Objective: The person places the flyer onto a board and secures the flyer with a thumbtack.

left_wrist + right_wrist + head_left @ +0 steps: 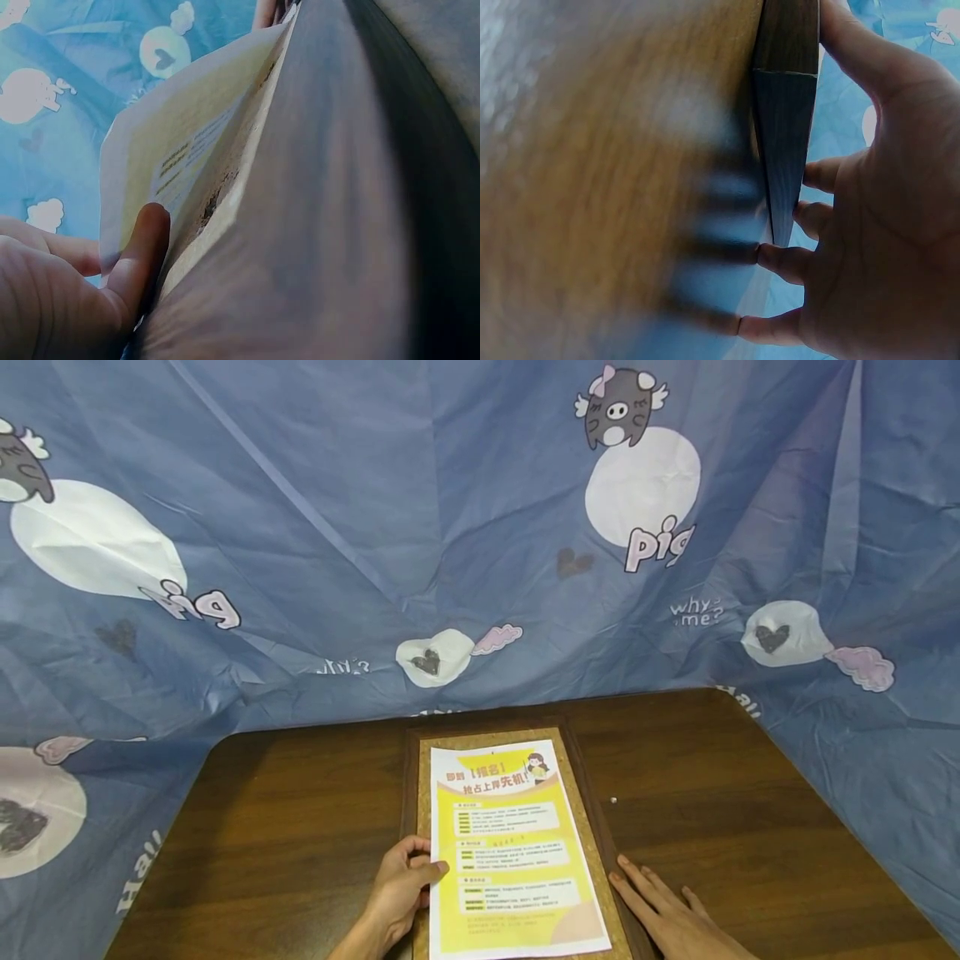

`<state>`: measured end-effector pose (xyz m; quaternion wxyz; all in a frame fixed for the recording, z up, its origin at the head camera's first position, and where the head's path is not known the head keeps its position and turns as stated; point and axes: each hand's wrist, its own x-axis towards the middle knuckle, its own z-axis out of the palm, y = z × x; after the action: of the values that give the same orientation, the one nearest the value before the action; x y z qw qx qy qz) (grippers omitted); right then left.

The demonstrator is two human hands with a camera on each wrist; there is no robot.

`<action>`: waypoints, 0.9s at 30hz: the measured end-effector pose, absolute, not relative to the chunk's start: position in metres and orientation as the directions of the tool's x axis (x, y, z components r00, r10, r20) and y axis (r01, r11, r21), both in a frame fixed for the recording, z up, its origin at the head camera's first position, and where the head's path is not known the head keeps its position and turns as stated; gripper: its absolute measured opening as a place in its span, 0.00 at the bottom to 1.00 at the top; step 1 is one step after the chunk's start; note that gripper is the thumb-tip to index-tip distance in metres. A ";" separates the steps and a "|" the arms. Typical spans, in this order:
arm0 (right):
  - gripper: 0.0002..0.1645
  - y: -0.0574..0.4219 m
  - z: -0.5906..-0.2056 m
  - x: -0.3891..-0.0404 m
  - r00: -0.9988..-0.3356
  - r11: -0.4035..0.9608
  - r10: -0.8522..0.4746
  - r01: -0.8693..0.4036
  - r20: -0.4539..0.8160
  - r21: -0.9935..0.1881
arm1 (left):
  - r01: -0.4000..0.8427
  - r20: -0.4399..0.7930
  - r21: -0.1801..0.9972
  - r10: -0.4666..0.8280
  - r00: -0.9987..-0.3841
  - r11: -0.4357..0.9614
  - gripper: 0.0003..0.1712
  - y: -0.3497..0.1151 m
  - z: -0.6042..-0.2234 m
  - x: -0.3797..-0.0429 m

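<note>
A yellow-and-white printed flyer lies over a cork board with a dark wooden frame. At the flyer's left edge, my left hand pinches the paper, thumb on the printed face and other fingers behind it. The left wrist view shows the flyer lifted off the cork along that side, the thumb against it. My right hand rests beside the frame's right side, fingers extended. In the right wrist view several fingertips touch the table near the frame's side.
The board lies on a brown wooden table with rounded far corners. A small white speck is on the tabletop right of the frame. Behind the table hangs a blue cloth printed with pigs and hearts.
</note>
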<state>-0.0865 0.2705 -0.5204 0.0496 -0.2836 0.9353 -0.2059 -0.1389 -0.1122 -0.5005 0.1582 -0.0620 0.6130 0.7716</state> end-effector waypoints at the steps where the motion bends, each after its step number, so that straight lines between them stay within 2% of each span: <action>1: 0.58 0.270 -0.521 -0.086 -0.834 0.753 -0.551 -0.510 0.024 -0.415 | -0.319 -0.287 0.926 0.172 -0.942 -0.204 0.16 -0.112 -0.501 -0.139; 9: 0.59 0.269 -0.521 -0.087 -0.833 0.755 -0.552 -0.515 0.030 -0.406 | -0.318 -0.284 0.924 0.178 -0.942 -0.210 0.17 -0.112 -0.499 -0.138; 14: 0.59 0.269 -0.520 -0.087 -0.835 0.758 -0.549 -0.513 0.030 -0.403 | -0.315 -0.289 0.932 0.157 -0.944 -0.180 0.21 -0.114 -0.495 -0.136; 19: 0.60 0.269 -0.521 -0.087 -0.837 0.762 -0.546 -0.515 0.038 -0.391 | -0.280 -0.272 0.956 0.097 -0.957 -0.084 0.27 -0.119 -0.488 -0.130; 27: 0.58 0.269 -0.522 -0.087 -0.843 0.765 -0.537 -0.497 0.020 -0.410 | -0.206 -0.206 0.978 0.003 -0.979 0.043 0.29 -0.134 -0.477 -0.119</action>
<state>-0.0866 0.2688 -0.5219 0.0492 -0.2756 0.9380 -0.2042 -0.1193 -0.1337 -0.4773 0.0756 -0.0707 0.7181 0.6882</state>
